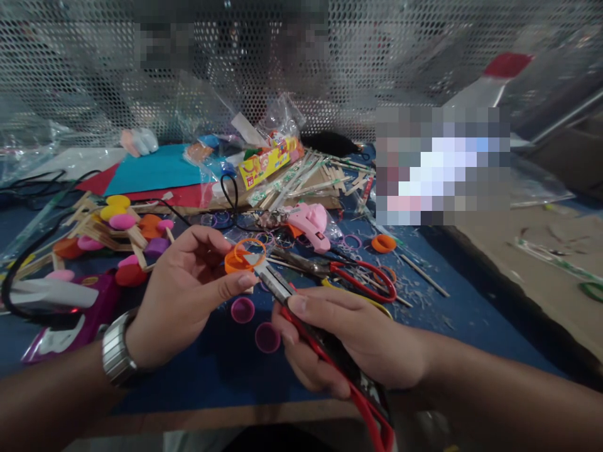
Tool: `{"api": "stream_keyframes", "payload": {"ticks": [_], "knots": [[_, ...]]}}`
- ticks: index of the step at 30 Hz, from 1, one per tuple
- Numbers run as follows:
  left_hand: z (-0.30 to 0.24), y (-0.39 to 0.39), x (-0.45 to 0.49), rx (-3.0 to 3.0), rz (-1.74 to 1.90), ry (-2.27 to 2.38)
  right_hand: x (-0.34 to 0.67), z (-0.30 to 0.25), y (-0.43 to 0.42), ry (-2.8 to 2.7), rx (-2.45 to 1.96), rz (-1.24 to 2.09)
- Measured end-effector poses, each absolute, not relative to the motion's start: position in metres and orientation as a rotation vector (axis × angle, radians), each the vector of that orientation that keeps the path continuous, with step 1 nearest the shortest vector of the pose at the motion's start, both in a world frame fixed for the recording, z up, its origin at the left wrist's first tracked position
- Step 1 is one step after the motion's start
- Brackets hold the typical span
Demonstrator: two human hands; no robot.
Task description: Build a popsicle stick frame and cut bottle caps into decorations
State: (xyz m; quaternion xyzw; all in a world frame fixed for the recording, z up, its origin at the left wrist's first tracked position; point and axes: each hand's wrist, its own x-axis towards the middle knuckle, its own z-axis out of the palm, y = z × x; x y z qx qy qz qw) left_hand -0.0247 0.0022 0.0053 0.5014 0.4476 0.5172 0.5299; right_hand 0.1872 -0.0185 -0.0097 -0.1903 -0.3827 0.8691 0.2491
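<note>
My left hand, with a metal watch on the wrist, pinches an orange bottle cap between thumb and fingers. My right hand grips a red and black utility knife. The knife's blade tip touches the orange cap, whose cut ring stands up from it. Two magenta caps lie on the blue table cover just below my hands.
Red-handled scissors and a pink glue gun lie behind my hands. A structure of wooden sticks and coloured caps sits at left. Stick bundles, coloured paper, plastic bags and a mesh wall stand further back.
</note>
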Motion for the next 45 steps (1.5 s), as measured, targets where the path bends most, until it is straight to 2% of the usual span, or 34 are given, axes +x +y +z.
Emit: {"api": "stream_keyframes", "payload": {"ticks": [32,45], "knots": [[0.0029,0.0032,-0.0235,1.24,1.25,1.078,0.1891,-0.0084,-0.0162,-1.073,-0.499,2.367],[0.0017,0.0044,-0.0247,1.145,1.142,0.979,0.191,-0.0056,-0.0117,-1.283,-0.634,2.297]]}}
